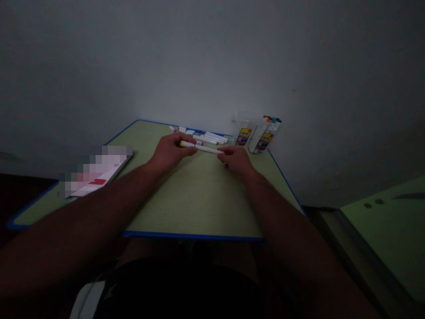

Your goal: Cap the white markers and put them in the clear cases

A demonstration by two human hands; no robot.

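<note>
A white marker (pixel 209 149) with a yellow band near its left end lies crosswise between my two hands, above the table. My left hand (pixel 171 150) pinches it by the yellow-banded end. At the other end, the fingertips of my right hand (pixel 235 158) are closed on it. Just behind my hands, several white markers (pixel 209 138) with coloured ends lie loose on the table, a few partly hidden by my left hand. One with a pink-red end (pixel 199 143) shows close to my left fingers.
At the back right stand a clear plastic case (pixel 243 130) and another case (pixel 264 136) with several colour-tipped markers in it. A booklet or box (pixel 102 177), partly blurred, lies at the left of the blue-edged table (pixel 199 204). A wall (pixel 212 66) rises behind.
</note>
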